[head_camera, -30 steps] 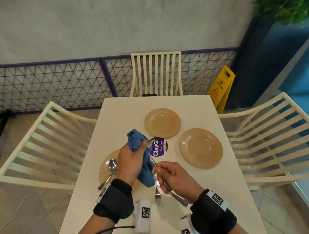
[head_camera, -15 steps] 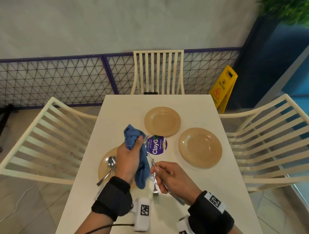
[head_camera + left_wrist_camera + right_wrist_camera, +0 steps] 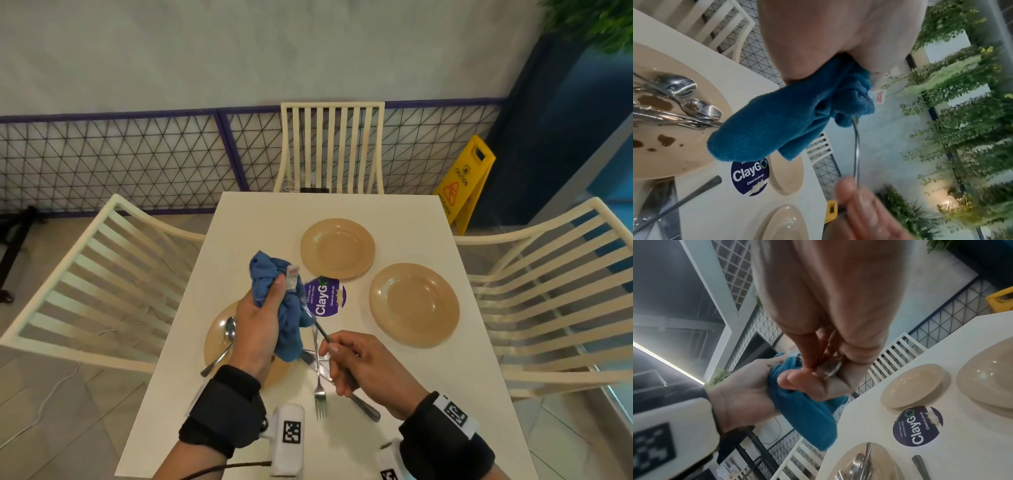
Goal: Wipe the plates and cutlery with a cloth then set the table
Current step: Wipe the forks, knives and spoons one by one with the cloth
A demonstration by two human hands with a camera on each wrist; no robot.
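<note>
Both hands higher since before; left hand [image 3: 259,329] bunches cloth [image 3: 274,294] round utensil [image 3: 320,329], right hand [image 3: 363,366] pinching its handle.

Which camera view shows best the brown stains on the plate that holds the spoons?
The left wrist view: brown stains lie plainly on the dirty plate beside the spoons. In the head view the left hand covers much of that plate, with no stains visible. The right wrist view shows only its edge.
</note>
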